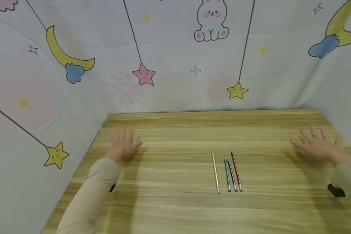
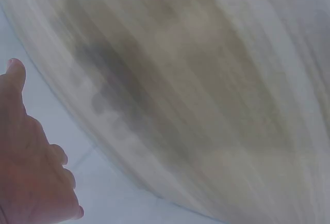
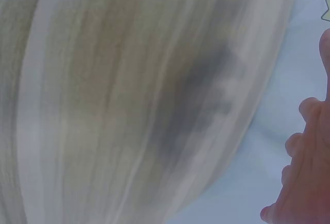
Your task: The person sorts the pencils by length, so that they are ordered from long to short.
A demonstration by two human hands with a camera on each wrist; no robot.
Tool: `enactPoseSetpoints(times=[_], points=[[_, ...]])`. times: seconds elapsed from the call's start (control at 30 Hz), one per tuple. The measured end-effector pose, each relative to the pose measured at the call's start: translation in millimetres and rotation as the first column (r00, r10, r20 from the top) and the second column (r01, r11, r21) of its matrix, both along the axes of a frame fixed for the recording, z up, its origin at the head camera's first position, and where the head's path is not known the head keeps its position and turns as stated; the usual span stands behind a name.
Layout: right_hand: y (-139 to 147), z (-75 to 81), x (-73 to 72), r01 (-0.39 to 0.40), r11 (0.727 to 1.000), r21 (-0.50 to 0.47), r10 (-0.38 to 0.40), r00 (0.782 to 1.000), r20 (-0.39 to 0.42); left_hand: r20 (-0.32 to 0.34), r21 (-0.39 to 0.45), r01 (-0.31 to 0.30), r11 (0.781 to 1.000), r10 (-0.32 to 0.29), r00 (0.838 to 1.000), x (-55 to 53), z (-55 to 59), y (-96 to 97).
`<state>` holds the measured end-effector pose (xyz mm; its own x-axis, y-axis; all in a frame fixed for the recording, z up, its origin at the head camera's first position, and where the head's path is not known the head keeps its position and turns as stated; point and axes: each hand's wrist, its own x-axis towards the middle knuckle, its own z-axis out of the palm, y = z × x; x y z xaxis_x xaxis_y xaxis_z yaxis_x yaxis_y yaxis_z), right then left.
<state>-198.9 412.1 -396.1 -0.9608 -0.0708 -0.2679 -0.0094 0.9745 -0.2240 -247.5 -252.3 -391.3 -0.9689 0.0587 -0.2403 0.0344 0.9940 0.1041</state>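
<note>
Four slim pencils would be a count, so several pencils lie on the wooden table, right of its middle in the head view: a yellow-and-white pencil (image 1: 215, 170), a teal pencil (image 1: 227, 174), a dark pencil (image 1: 232, 175) and a dark red pencil (image 1: 236, 170). Their metal ends point toward me. Over the table's left side my left hand (image 1: 122, 145) spreads its fingers and holds nothing; its edge shows in the left wrist view. On the far right my right hand (image 1: 320, 145) is likewise spread and bare, well away from the pencils. Both cast shadows on the wood.
The wooden table (image 1: 175, 130) meets a pale printed cloth (image 1: 175, 87) behind it and at both sides. Dark pieces of the wrist gear (image 1: 336, 190) show under the right cuff.
</note>
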Motion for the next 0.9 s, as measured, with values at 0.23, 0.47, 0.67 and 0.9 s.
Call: enactPoseSetpoints(times=[0.23,0.47,0.67,0.9], points=[[-6.2,13.4,-1.1,-0.031,0.999,0.017,0.032,0.999,-0.019,-0.008,-0.022,0.062,0.998,-0.062,0.998,-6.9,12.2,25.8],[-22.8,22.3,-0.4,-0.051,0.999,-0.003,0.051,0.998,-0.034,-0.017,-0.053,0.13,0.99,-0.131,0.991,-10.8,15.3,64.3],[-40.8,27.9,1.3,-0.072,0.997,0.012,0.073,0.996,-0.055,-0.046,-0.073,0.193,0.978,-0.197,0.979,-11.3,12.6,90.6],[-60.3,26.6,1.8,-0.112,0.993,0.036,0.115,0.991,-0.073,-0.034,-0.062,0.256,0.965,-0.259,0.965,-3.8,5.9,115.5]])
